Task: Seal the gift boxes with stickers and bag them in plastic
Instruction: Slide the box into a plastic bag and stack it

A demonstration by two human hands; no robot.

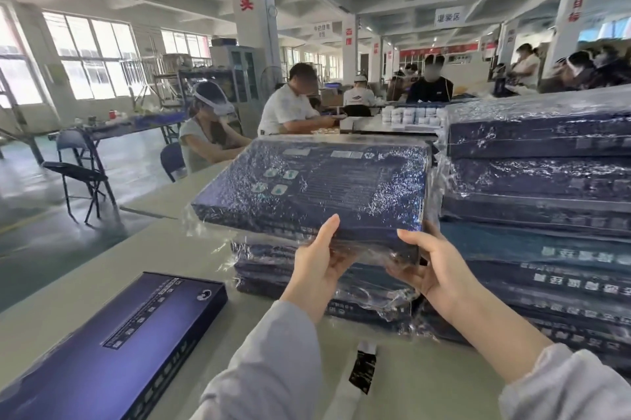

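**Factory hall: both hands on a bagged box**

Pale and long, the desk [170, 266] runs through a bright workshop with white pillars and big windows. Workers [290, 108] sit at its far end and at other tables behind, and a folding chair [82, 180] stands off its left edge.

Over the middle of the desk a bagged box [307, 180], dark blue under crinkled clear plastic, is held up by its near edge. The left hand [317, 269] grips that edge with the thumb on top and the fingers underneath. The right hand [433, 266] grips the near right corner the same way, with loose plastic bunched against its fingers.

Right under the held box lies a low stack [358, 293] of more bagged boxes. A tall stack [539, 180] of them stands just beside it, along the right edge.

At the near left corner a bare box [102, 351] lies flat without plastic. A small black strip [363, 371] lies at the near edge, between the two sleeves.
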